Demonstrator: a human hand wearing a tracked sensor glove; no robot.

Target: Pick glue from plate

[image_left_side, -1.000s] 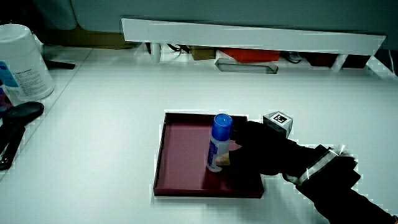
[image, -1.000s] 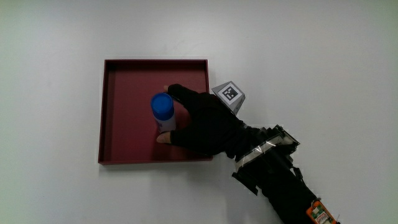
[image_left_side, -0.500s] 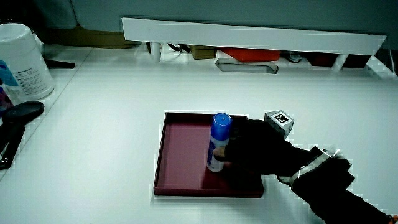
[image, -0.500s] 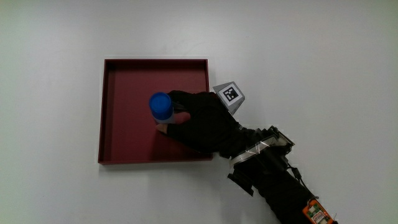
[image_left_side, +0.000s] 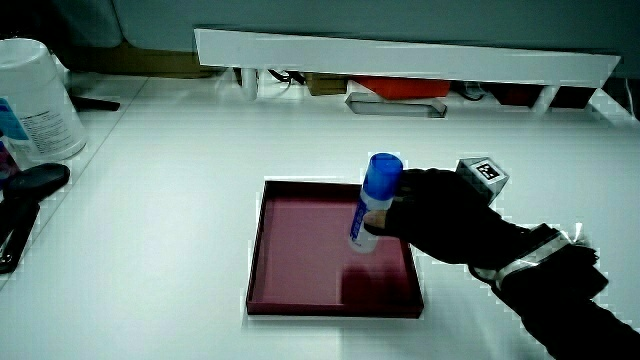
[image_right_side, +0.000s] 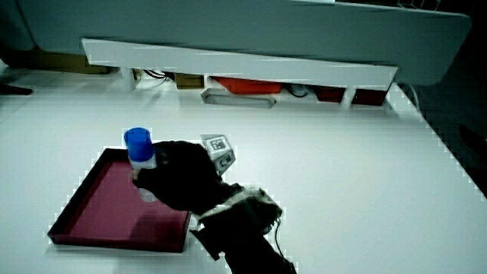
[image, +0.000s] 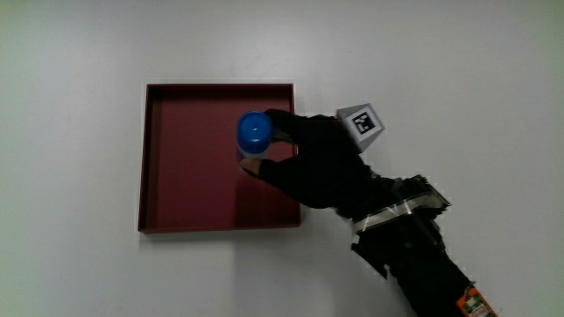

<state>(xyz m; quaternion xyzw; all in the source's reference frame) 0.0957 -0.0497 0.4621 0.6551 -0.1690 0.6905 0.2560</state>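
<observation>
A glue stick [image: 254, 134] with a blue cap and a white body stands upright in the hand [image: 308, 163], lifted clear above the dark red square plate [image: 185, 211]. In both side views the glue stick [image_left_side: 372, 205] [image_right_side: 140, 164] hangs over the plate's floor with a gap and a shadow beneath it. The hand's [image_left_side: 440, 215] [image_right_side: 183, 179] fingers are curled round the white body, just under the cap. A patterned cube [image: 362, 123] rides on the back of the hand. Nothing else lies in the plate [image_left_side: 290, 290] [image_right_side: 91, 228].
A white tub [image_left_side: 35, 100] and a dark tool [image_left_side: 25, 190] lie at the table's edge, away from the plate. A low white partition [image_left_side: 400, 55] [image_right_side: 236, 65] with a tray and boxes under it runs along the table.
The hand has raised the glue stick off the plate's floor and carried it a little toward the plate's edge farther from the person. The plate has stayed in place.
</observation>
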